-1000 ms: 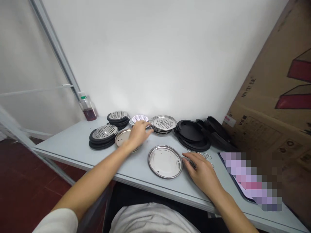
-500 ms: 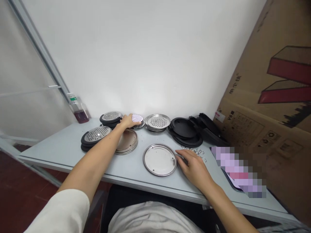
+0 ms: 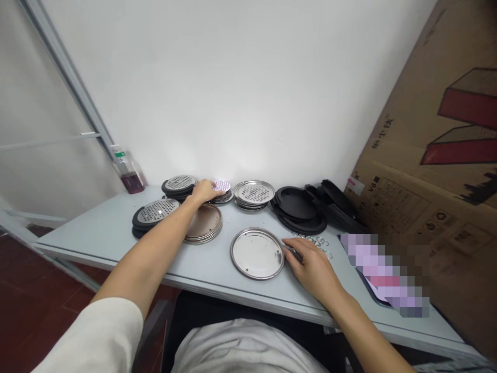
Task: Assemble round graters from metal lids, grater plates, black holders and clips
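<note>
My left hand [image 3: 204,191] reaches to the back of the table, its fingers closed on the edge of a shiny perforated metal disc [image 3: 222,186] on top of a small pile. Beside it stands a stack of plain round metal plates [image 3: 205,220], partly covered by my left wrist. In front of me a single round metal plate [image 3: 257,254] with small holes near its rim lies flat. Thumb and forefinger of my right hand [image 3: 312,264] pinch that plate's right edge. Several thin metal rings [image 3: 322,242] lie just behind my right hand.
Black-rimmed grater discs [image 3: 157,212] are stacked at the left. Rimmed perforated plates [image 3: 254,192] sit at the back, with black round parts [image 3: 297,204] to their right. A bottle of dark liquid [image 3: 131,178] stands far left. A large cardboard box [image 3: 419,202] and a blurred phone-like object [image 3: 382,290] are at right.
The view has shifted slightly. My left thumb has drawn up a little against the perforated disc. My right hand stays at the plate's edge.
</note>
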The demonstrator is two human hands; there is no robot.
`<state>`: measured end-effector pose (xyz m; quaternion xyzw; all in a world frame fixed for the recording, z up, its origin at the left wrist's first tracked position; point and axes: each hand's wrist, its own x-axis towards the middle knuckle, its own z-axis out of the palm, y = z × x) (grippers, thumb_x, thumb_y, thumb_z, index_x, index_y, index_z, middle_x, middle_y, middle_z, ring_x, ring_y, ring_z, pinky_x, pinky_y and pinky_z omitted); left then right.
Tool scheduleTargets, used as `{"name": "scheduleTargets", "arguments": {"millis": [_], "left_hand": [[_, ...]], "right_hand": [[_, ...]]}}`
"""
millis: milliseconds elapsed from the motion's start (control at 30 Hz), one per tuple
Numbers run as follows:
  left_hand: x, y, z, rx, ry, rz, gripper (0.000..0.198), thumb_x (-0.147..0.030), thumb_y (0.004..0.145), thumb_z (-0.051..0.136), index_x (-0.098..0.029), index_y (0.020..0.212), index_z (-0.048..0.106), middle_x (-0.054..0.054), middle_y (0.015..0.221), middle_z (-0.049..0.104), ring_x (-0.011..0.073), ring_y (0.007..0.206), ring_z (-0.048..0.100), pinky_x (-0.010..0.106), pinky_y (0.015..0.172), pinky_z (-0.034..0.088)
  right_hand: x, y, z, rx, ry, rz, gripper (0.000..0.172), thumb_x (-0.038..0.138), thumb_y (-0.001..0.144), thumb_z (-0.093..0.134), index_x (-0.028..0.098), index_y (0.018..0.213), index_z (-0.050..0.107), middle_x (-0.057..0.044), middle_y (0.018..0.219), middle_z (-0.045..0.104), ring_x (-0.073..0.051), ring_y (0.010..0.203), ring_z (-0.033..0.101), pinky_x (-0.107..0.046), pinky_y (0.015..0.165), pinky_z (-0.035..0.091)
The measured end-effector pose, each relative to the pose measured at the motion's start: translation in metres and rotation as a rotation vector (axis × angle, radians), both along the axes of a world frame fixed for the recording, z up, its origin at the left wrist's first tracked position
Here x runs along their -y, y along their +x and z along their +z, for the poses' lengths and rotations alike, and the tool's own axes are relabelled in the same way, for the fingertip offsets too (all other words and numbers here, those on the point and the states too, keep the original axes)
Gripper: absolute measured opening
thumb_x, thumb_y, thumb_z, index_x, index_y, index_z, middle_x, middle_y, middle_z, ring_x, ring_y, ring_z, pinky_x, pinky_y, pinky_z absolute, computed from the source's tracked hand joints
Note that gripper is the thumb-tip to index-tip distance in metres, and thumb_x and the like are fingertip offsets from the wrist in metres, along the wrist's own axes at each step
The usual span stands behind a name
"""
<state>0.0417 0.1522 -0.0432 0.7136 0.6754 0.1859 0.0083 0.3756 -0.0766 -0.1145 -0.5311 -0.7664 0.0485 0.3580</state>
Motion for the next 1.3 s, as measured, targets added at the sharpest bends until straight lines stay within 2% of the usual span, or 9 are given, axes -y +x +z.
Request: {"name": "scheduleTargets", "arguments": {"millis": [167,333,400,500,633,733,933,1133,1300], "left_hand": [[0.001,0.004,-0.001,-0.013,0.061,-0.035,0.057,-0.057,0.066,0.080,-0.016,0.104,0.076,0.015,0.120,0.070,0.0316,0.113,0.064,0.033,0.099,0.045],[0.021,0.007,0.017,-0.019,0.134,-0.100,0.051,-0.052,0.072,0.078,-0.013,0.104,0.074,0.017,0.125,0.064,0.0321,0.115,0.061,0.038,0.104,0.044],[0.045,0.012,0.025,-0.023,0.186,-0.140,0.051,-0.051,0.077,0.074,-0.013,0.110,0.071,0.016,0.133,0.059,0.0311,0.123,0.056,0.039,0.109,0.040],[0.103,0.028,0.028,-0.031,0.252,-0.262,0.051,-0.050,0.077,0.074,-0.019,0.117,0.066,0.010,0.141,0.052,0.0269,0.131,0.049,0.037,0.114,0.037],[0.182,0.061,0.013,-0.073,0.298,-0.585,0.047,-0.041,0.077,0.076,-0.019,0.117,0.064,0.012,0.140,0.052,0.0311,0.131,0.046,0.046,0.112,0.039],[0.208,0.081,0.002,-0.156,0.222,-0.676,0.047,-0.036,0.075,0.079,-0.017,0.115,0.063,0.014,0.139,0.052,0.0330,0.128,0.047,0.048,0.110,0.041],[0.202,0.089,0.003,-0.268,0.093,-0.749,0.046,-0.030,0.073,0.081,-0.015,0.113,0.065,0.015,0.139,0.053,0.0340,0.129,0.047,0.047,0.108,0.042],[0.200,0.083,-0.003,-0.174,-0.061,-0.721,0.046,-0.029,0.073,0.081,-0.020,0.115,0.067,0.011,0.142,0.053,0.0310,0.129,0.050,0.042,0.108,0.043],[0.197,0.081,-0.003,-0.100,-0.173,-0.752,0.039,-0.032,0.081,0.074,-0.021,0.118,0.068,0.010,0.138,0.057,0.0284,0.127,0.054,0.040,0.108,0.043]], "right_hand": [[-0.001,0.000,-0.001,0.009,0.007,0.007,0.028,0.030,0.096,0.052,0.017,0.112,0.069,-0.012,0.110,0.073,-0.028,0.103,0.066,-0.045,0.092,0.052],[-0.001,0.001,-0.003,0.010,0.022,0.003,0.027,0.030,0.096,0.051,0.017,0.112,0.069,-0.012,0.109,0.073,-0.028,0.102,0.067,-0.044,0.090,0.053],[-0.001,0.001,-0.003,0.011,0.034,-0.006,0.027,0.029,0.095,0.052,0.017,0.111,0.070,-0.012,0.110,0.073,-0.028,0.101,0.067,-0.045,0.091,0.053],[-0.002,0.000,-0.003,0.011,0.047,-0.017,0.028,0.029,0.094,0.053,0.017,0.111,0.071,-0.012,0.110,0.074,-0.029,0.102,0.067,-0.046,0.093,0.052],[-0.001,0.001,-0.002,0.000,0.027,-0.051,0.028,0.029,0.093,0.053,0.017,0.112,0.070,-0.012,0.110,0.074,-0.029,0.103,0.067,-0.045,0.092,0.052],[-0.001,0.001,0.000,-0.005,0.011,-0.053,0.027,0.029,0.094,0.053,0.018,0.112,0.070,-0.011,0.110,0.074,-0.029,0.103,0.067,-0.045,0.091,0.052],[0.000,0.000,0.001,0.000,-0.009,-0.028,0.026,0.029,0.094,0.053,0.019,0.112,0.070,-0.011,0.109,0.073,-0.028,0.102,0.066,-0.044,0.091,0.051],[0.001,-0.003,0.002,0.046,-0.049,0.048,0.026,0.026,0.094,0.052,0.020,0.113,0.069,-0.011,0.112,0.071,-0.027,0.104,0.064,-0.042,0.094,0.050],[0.001,-0.005,0.003,0.106,-0.061,0.083,0.027,0.026,0.095,0.052,0.020,0.112,0.071,-0.011,0.118,0.068,-0.027,0.109,0.061,-0.043,0.098,0.048]]}}
